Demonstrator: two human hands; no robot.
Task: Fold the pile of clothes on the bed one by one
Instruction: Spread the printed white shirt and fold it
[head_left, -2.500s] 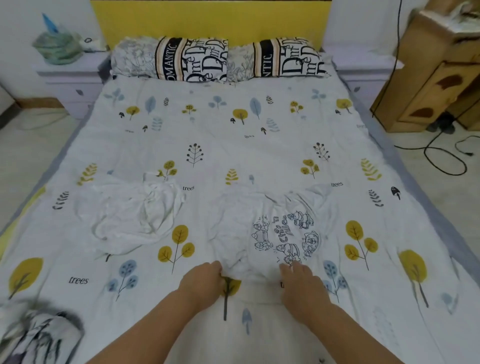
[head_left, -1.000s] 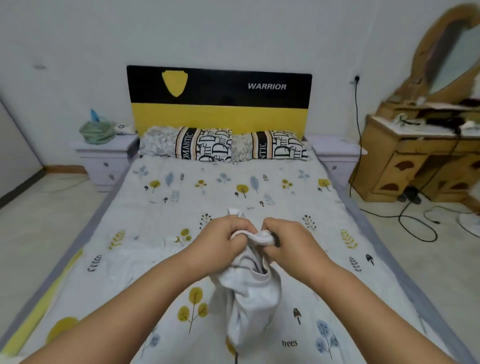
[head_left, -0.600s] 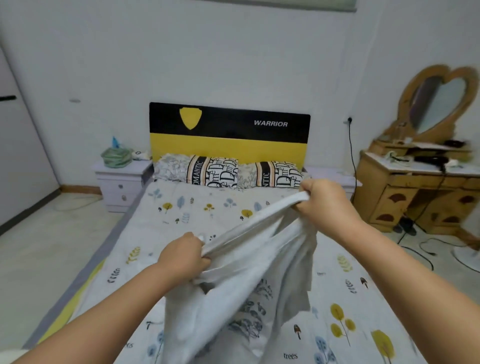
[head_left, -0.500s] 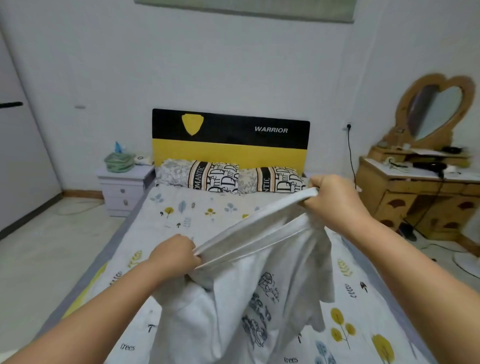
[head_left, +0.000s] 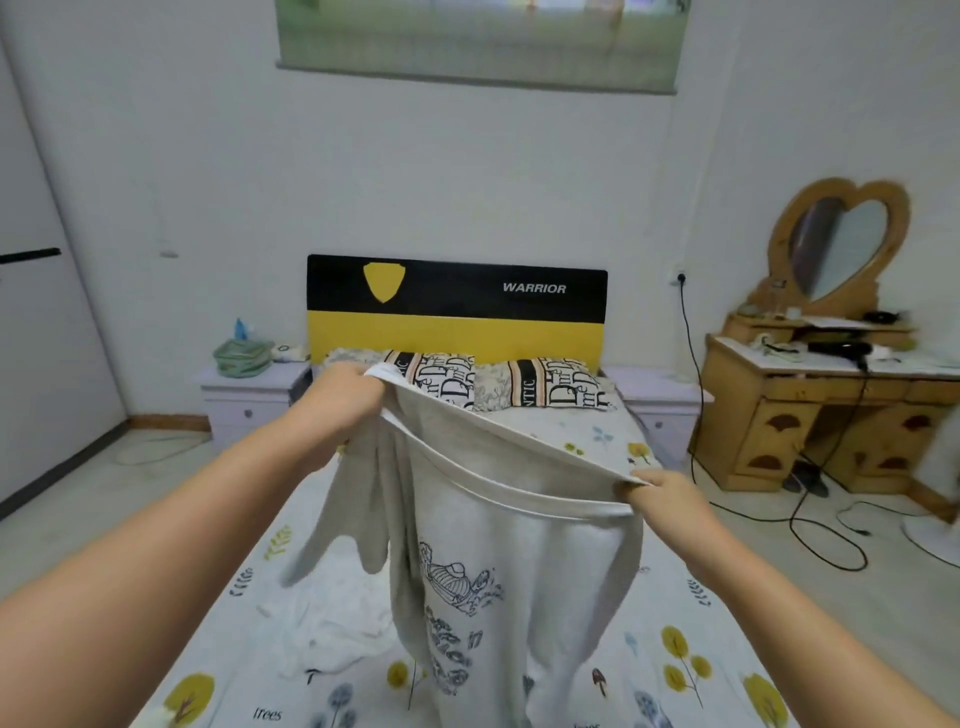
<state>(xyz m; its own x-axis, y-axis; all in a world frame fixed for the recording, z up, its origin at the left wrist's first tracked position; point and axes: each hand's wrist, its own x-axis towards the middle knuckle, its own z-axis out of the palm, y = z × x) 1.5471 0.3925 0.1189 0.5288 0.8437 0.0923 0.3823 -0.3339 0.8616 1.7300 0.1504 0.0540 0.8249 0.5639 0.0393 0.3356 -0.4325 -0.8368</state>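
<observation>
Above the bed (head_left: 587, 431), a pale grey printed T-shirt (head_left: 519, 561) hangs in the air, stretched by its hem between both hands. The left hand (head_left: 345, 395) pinches one end of the hem high up near the pillows (head_left: 550, 387), fingers curled tight on the cloth. The right hand (head_left: 662, 491) grips the other end lower and nearer the camera, so the hem slopes down from left to right. Half a second ago the slope ran the other way, with the right hand raised and the left one low. The person appears to be turning or shaking the shirt out to find its proper orientation. The cartoon print now faces the camera and a sleeve dangles on the left side. A second white garment (head_left: 332, 631) lies crumpled on the sheet below, untouched. The fold itself has likely not begun: the shirt probably needs laying flat on the bed first.
</observation>
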